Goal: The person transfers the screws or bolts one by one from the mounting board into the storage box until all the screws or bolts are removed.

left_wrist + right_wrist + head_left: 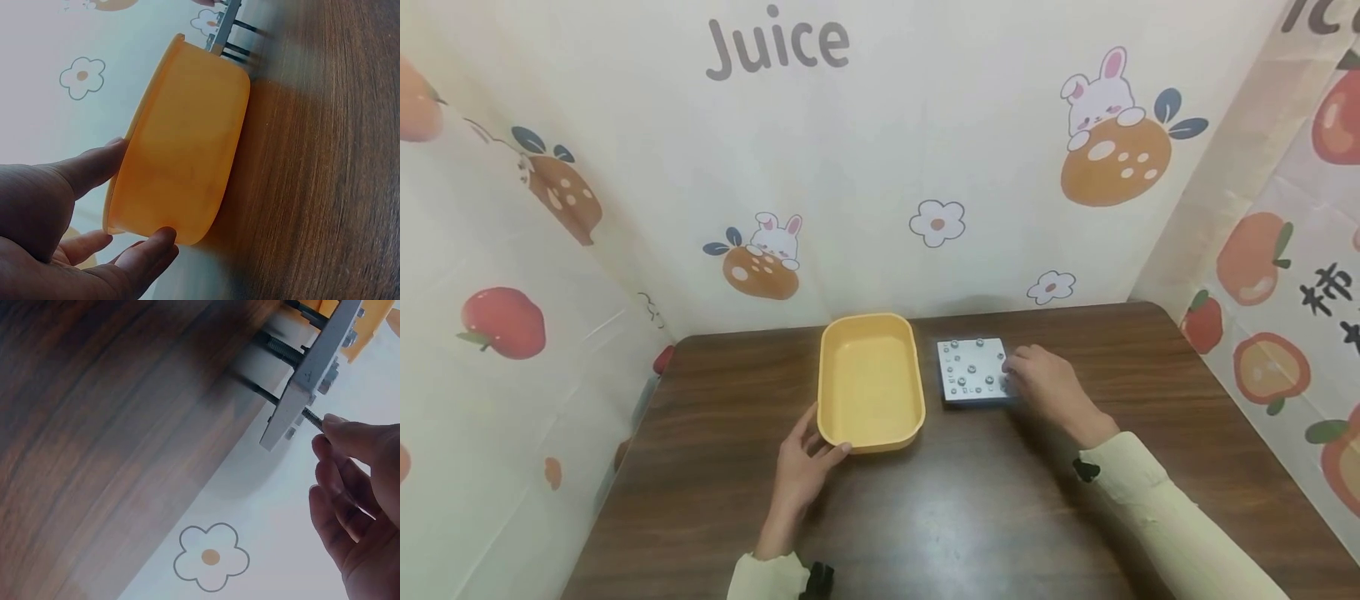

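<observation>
In the head view my left hand [802, 467] holds the near left corner of a yellow plastic tray [825, 417]. The left wrist view shows its thumb at the rim and fingers against the tray's side [181, 137]. To the right, a light metal plate [961, 353] stands on bolt legs, with several bolt heads on top. My right hand [1048, 383] is over the plate's right edge. Its thumb and fingertips pinch a bolt [312, 419], whose threaded shank shows between the fingers and the plate's upper face in the right wrist view; the head is hidden.
A dark wooden table [722, 400] carries both tray and plate near its back edge. Behind it and at both sides hang pale curtains [880, 150] printed with fruit, rabbits and flowers. Threaded bolt shanks [284, 350] project below the plate.
</observation>
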A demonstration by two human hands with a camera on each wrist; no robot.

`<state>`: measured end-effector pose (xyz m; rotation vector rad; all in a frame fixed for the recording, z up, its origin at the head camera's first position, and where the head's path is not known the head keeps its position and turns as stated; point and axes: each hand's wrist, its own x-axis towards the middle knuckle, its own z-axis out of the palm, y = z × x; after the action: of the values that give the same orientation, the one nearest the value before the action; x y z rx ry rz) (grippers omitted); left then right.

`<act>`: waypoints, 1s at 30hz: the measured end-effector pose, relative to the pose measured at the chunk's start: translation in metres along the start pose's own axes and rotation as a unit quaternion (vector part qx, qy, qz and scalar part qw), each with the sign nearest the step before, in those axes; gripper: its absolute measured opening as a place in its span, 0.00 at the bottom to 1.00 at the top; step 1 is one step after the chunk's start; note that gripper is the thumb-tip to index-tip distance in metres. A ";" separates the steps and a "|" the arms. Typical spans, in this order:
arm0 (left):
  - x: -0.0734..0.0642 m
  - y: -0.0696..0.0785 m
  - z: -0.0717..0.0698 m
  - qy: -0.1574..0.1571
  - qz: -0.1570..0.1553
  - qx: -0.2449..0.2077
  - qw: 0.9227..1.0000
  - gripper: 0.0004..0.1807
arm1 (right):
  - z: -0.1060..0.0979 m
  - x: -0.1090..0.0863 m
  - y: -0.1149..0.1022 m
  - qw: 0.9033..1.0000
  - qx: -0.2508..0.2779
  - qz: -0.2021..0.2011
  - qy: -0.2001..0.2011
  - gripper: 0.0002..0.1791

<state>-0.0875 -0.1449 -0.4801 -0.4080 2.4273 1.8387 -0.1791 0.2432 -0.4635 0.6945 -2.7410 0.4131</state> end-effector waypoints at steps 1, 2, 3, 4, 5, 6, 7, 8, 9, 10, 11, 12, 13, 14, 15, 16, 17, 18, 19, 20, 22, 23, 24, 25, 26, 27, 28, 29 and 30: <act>0.000 0.000 0.000 0.000 -0.002 -0.003 1.000 0.50 | 0.000 0.000 0.000 1.000 -0.001 -0.003 0.004 0.08; 0.001 0.000 0.000 -0.001 -0.003 -0.005 1.000 0.50 | -0.001 0.000 0.001 1.000 -0.002 -0.004 0.005 0.08; 0.001 0.000 0.000 0.000 -0.005 -0.007 1.000 0.50 | -0.001 0.000 0.001 1.000 -0.003 -0.005 0.007 0.08; 0.001 0.000 0.000 -0.001 -0.004 -0.008 1.000 0.50 | -0.001 0.000 0.002 1.000 -0.004 -0.007 0.009 0.08; 0.001 0.000 0.000 -0.003 -0.003 -0.009 1.000 0.50 | -0.001 0.000 0.002 1.000 -0.005 -0.010 0.012 0.08; 0.001 0.000 0.000 -0.004 -0.003 -0.010 1.000 0.50 | -0.001 0.000 0.002 1.000 -0.004 -0.010 0.013 0.08; 0.001 0.000 0.000 -0.004 -0.002 -0.010 1.000 0.50 | -0.001 0.000 0.002 1.000 -0.003 -0.011 0.013 0.08; 0.001 0.000 0.000 -0.005 -0.001 -0.010 1.000 0.50 | -0.002 0.000 0.001 1.000 -0.003 -0.012 0.014 0.08; 0.000 0.000 0.000 -0.005 -0.001 -0.010 1.000 0.50 | -0.003 0.000 0.000 1.000 -0.003 -0.016 0.017 0.09; 0.000 0.001 0.000 -0.006 -0.001 -0.010 1.000 0.49 | -0.003 0.000 -0.001 1.000 -0.002 -0.020 0.020 0.09; 0.000 0.001 0.000 -0.006 -0.001 -0.009 1.000 0.49 | -0.004 0.000 -0.002 0.999 -0.002 -0.025 0.023 0.09; 0.000 0.001 0.000 -0.006 -0.001 -0.008 1.000 0.49 | -0.005 0.000 -0.003 0.999 0.000 -0.029 0.025 0.09; 0.001 0.001 0.001 -0.006 -0.001 -0.007 1.000 0.49 | -0.006 0.000 -0.004 0.999 0.000 -0.034 0.027 0.09; 0.001 0.001 0.001 -0.005 -0.002 -0.006 1.000 0.48 | -0.007 0.000 -0.005 0.999 0.001 -0.038 0.028 0.09; 0.001 0.001 0.001 -0.004 -0.003 -0.006 1.000 0.48 | -0.007 0.000 -0.005 0.999 0.001 -0.042 0.028 0.09; 0.001 0.001 0.001 -0.004 -0.004 -0.005 1.000 0.48 | -0.007 0.001 -0.006 0.999 0.002 -0.045 0.029 0.10; 0.002 0.000 0.001 -0.003 -0.005 -0.004 1.000 0.48 | -0.007 0.001 -0.007 0.998 0.003 -0.048 0.029 0.10; 0.002 0.000 0.001 -0.004 -0.002 -0.001 1.000 0.48 | -0.007 0.001 -0.008 0.998 0.003 -0.051 0.030 0.11; 0.002 0.000 0.001 -0.004 -0.005 -0.003 1.000 0.48 | -0.006 0.001 -0.008 0.998 0.002 -0.055 0.031 0.11; 0.002 -0.001 0.001 -0.004 -0.006 -0.003 1.000 0.48 | -0.007 0.002 -0.009 0.998 0.003 -0.060 0.034 0.11; 0.002 -0.001 0.001 -0.006 -0.003 -0.002 1.000 0.48 | -0.007 0.003 -0.012 0.997 0.002 -0.070 0.039 0.12; 0.002 -0.001 0.000 -0.006 -0.003 -0.001 1.000 0.48 | -0.007 0.003 -0.013 0.996 0.002 -0.077 0.042 0.12; 0.002 -0.001 0.000 -0.006 -0.002 0.000 1.000 0.48 | -0.008 0.004 -0.014 0.996 0.001 -0.083 0.045 0.12; 0.002 -0.001 0.001 -0.005 -0.003 0.000 1.000 0.48 | -0.008 0.004 -0.015 0.995 0.002 -0.088 0.047 0.12; 0.002 -0.001 0.001 -0.005 -0.003 0.003 1.000 0.47 | -0.009 0.005 -0.017 0.995 0.003 -0.091 0.049 0.12; 0.002 0.000 0.001 -0.005 0.000 0.006 1.000 0.47 | -0.009 0.005 -0.018 0.994 0.004 -0.094 0.049 0.12; 0.002 0.000 0.001 -0.005 0.001 0.008 1.000 0.47 | -0.009 0.006 -0.019 0.994 0.005 -0.096 0.049 0.12; 0.002 0.000 0.001 -0.004 -0.001 0.009 1.000 0.47 | -0.009 0.006 -0.020 0.994 0.008 -0.096 0.049 0.12; 0.002 0.001 0.001 -0.004 -0.002 0.008 1.000 0.47 | -0.010 0.006 -0.021 0.994 0.009 -0.096 0.049 0.12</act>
<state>-0.0895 -0.1443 -0.4802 -0.4035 2.4338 1.8137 -0.1720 0.2262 -0.4482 0.9087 -2.5533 0.4166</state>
